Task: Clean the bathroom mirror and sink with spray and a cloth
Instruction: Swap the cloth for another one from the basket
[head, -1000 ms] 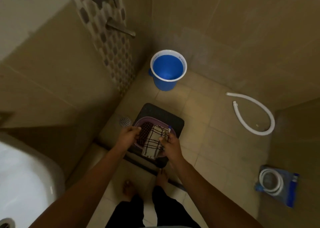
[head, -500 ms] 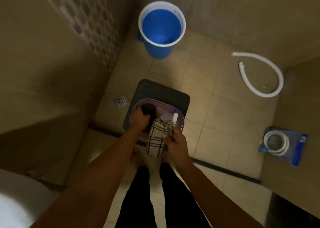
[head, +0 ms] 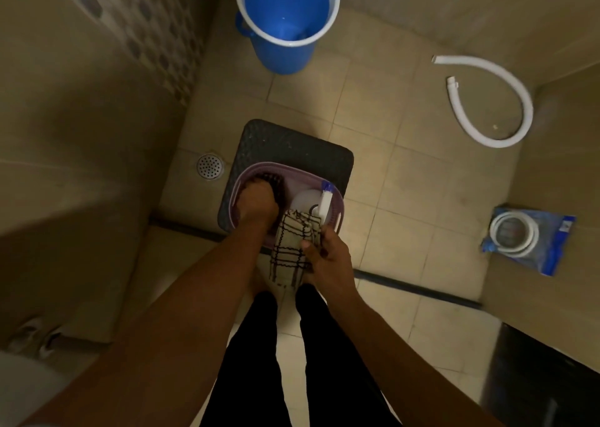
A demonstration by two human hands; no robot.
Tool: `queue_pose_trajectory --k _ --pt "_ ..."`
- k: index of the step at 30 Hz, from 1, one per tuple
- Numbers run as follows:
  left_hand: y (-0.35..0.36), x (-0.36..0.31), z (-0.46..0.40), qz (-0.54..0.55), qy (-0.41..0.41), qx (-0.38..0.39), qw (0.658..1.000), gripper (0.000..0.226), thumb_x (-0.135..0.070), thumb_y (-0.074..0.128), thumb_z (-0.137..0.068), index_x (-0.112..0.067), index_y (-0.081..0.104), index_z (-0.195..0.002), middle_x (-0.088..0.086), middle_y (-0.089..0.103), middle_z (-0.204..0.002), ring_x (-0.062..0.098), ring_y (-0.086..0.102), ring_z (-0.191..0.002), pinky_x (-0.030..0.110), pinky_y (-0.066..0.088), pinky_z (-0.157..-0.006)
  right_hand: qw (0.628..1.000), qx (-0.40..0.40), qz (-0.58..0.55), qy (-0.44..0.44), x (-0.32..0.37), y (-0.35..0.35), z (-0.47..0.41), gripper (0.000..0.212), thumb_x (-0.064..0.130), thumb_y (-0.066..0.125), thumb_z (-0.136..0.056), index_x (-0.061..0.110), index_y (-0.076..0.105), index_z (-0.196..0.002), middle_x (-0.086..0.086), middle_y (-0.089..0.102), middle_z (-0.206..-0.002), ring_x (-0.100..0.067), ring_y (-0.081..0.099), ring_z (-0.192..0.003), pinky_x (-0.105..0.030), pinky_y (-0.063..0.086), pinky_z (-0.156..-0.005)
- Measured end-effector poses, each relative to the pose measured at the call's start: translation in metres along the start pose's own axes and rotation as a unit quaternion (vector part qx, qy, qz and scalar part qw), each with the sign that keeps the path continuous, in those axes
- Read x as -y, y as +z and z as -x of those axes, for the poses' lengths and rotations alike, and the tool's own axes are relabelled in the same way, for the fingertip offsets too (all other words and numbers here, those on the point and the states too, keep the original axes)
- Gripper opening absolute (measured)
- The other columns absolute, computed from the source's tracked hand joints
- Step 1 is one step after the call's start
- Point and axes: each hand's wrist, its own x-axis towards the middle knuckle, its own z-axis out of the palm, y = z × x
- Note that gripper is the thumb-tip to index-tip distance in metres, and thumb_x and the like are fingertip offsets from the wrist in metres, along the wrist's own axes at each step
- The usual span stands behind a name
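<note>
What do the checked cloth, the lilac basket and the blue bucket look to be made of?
Checked cloth: soft woven fabric, matte, hanging in limp folds. Lilac basket: likely moulded plastic, with a smooth, rigid rim. Blue bucket: plastic, faintly glossy, with a white rim.

Checked cloth (head: 290,251) hanging; white spray btl (head: 308,203) in basket (head: 337,199).

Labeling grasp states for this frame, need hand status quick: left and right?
Left hand: down in the basket, fingers hidden; cannot tell.
Right hand: closed, holding the cloth.
</note>
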Motion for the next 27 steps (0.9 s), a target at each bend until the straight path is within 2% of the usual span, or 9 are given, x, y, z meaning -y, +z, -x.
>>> queue_pose_trajectory --k 3,7,11,16,18,21,24,25,27 --pt "0.002 -0.002 0.002 0.027 -0.013 0.001 1.0 0.042 -0.012 0.059 -0.091 0.005 0.051 -0.128 0.024 0.058 -0.128 0.037 0.061 -0.115 0.042 0.053 -0.09 1.0 0.001 -0.002 0.0 -0.001 -0.001 0.001 0.033 0.008 0.057 -0.097 0.011 0.056 -0.13 -0.007 0.067 -0.123 -0.023 0.064 -0.114 -0.049 0.054 -0.097" --pt "-0.003 0.001 0.011 0.153 -0.037 0.001 0.987 0.043 -0.008 0.06 -0.086 0.003 0.053 -0.128 0.024 0.061 -0.125 0.04 0.06 -0.114 0.044 0.051 -0.094 1.0 0.005 -0.004 -0.002 0.004 -0.005 0.007 0.031 0.008 0.056 -0.098 0.014 0.056 -0.129 -0.006 0.067 -0.123 -0.022 0.064 -0.113 -0.049 0.055 -0.097" --pt "-0.017 0.006 0.031 0.227 -0.013 -0.026 0.974 0.053 -0.011 0.065 -0.082 -0.003 0.05 -0.132 0.024 0.061 -0.125 0.043 0.058 -0.115 0.048 0.05 -0.094 1.0 0.008 -0.012 -0.013 0.013 -0.009 0.015 0.033 0.008 0.055 -0.098 0.012 0.056 -0.131 -0.006 0.066 -0.124 -0.022 0.064 -0.113 -0.047 0.055 -0.096" --pt "-0.044 0.022 0.063 0.319 0.025 -0.078 0.944 0.049 -0.013 0.066 -0.084 -0.005 0.052 -0.13 0.019 0.063 -0.124 0.036 0.059 -0.114 0.045 0.052 -0.093 0.999 0.012 -0.029 -0.039 0.023 -0.004 0.024 0.031 0.004 0.053 -0.098 0.015 0.059 -0.126 -0.003 0.07 -0.118 -0.018 0.067 -0.11 -0.037 0.058 -0.092" --pt "-0.057 0.033 0.075 0.361 0.022 -0.08 0.929 0.045 -0.012 0.065 -0.087 -0.005 0.052 -0.13 0.016 0.063 -0.123 0.034 0.06 -0.114 0.038 0.051 -0.089 0.998 0.014 -0.049 -0.029 0.027 0.003 0.025 0.03 0.004 0.051 -0.099 0.018 0.059 -0.124 -0.001 0.069 -0.118 -0.018 0.067 -0.11 -0.042 0.057 -0.095" --pt "-0.075 0.052 0.094 0.42 0.013 -0.09 0.903 0.044 -0.008 0.064 -0.089 -0.007 0.052 -0.131 0.014 0.062 -0.126 0.029 0.058 -0.116 0.034 0.048 -0.088 0.998 0.006 -0.065 -0.01 0.033 0.018 0.023 0.039 0.007 0.049 -0.1 0.012 0.051 -0.139 -0.008 0.062 -0.132 -0.026 0.059 -0.122 -0.051 0.049 -0.104" --pt "-0.087 0.072 0.108 0.446 -0.002 -0.107 0.889 0.042 -0.011 0.065 -0.091 -0.006 0.053 -0.131 0.012 0.062 -0.126 0.024 0.058 -0.113 0.025 0.049 -0.079 0.999 -0.004 -0.051 -0.018 0.039 0.036 0.013 0.041 0.007 0.045 -0.102 0.009 0.047 -0.142 -0.012 0.058 -0.135 -0.031 0.058 -0.121 -0.051 0.05 -0.102" --pt "-0.09 0.078 0.112 0.452 -0.01 -0.111 0.885 0.043 -0.011 0.065 -0.091 -0.005 0.053 -0.131 0.013 0.062 -0.127 0.024 0.059 -0.113 0.026 0.05 -0.079 0.999 -0.007 -0.051 -0.017 0.042 0.042 0.009 0.04 0.007 0.043 -0.102 0.01 0.047 -0.142 -0.011 0.058 -0.135 -0.031 0.059 -0.119 -0.05 0.051 -0.1" --pt "-0.095 0.086 0.116 0.465 -0.024 -0.111 0.878 0.045 -0.011 0.065 -0.091 -0.004 0.052 -0.134 0.013 0.061 -0.13 0.027 0.059 -0.115 0.038 0.052 -0.092 0.998 -0.016 -0.06 -0.016 0.048 0.054 0.0 0.041 0.004 0.04 -0.102 0.011 0.049 -0.141 -0.01 0.059 -0.133 -0.029 0.061 -0.115 -0.049 0.053 -0.099"
